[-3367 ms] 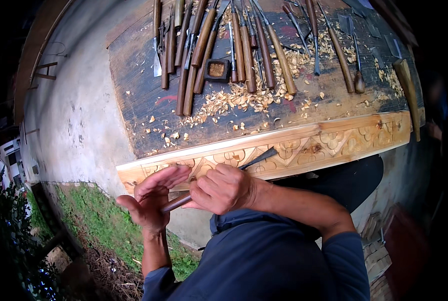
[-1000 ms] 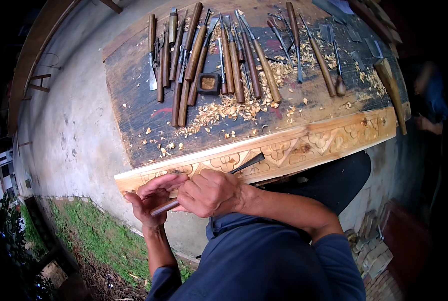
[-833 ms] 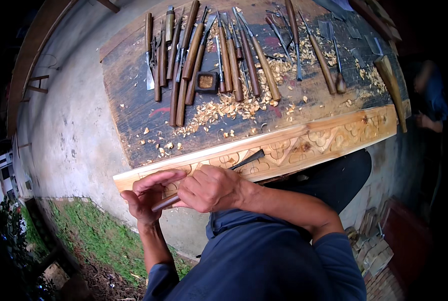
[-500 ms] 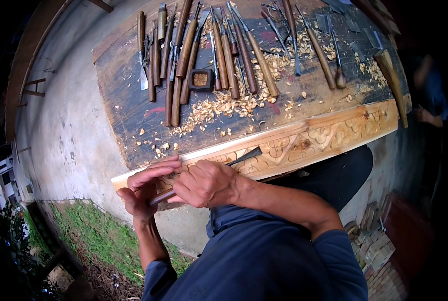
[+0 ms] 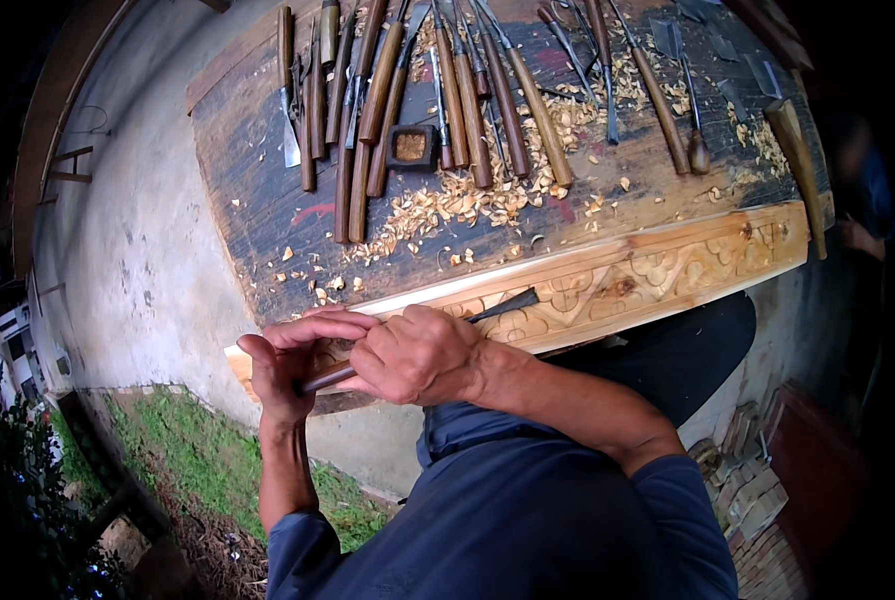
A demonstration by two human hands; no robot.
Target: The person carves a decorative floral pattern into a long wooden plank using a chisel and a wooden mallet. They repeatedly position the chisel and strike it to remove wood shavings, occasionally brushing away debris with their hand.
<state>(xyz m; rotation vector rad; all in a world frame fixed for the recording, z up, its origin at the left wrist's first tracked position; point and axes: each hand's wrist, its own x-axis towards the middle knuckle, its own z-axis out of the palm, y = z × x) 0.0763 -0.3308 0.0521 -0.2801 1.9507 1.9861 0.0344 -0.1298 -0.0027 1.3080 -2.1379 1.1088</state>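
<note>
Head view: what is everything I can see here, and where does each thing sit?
carved plank: one, pale wood with flower relief, along the workbench's near edge
workbench: one, dark worn wood, upper middle
carving chisels: many, brown wooden handles, in rows at the bench's far side
wood shavings: many, pale, scattered mid-bench
small square block: one, dark, among the chisels
chisel in hand: one, dark blade, lying on the plank
grass: green patch, lower left
bricks: stacked, lower right
left hand: one, steadying the chisel handle
right hand: one, grip closed on the chisel
</note>
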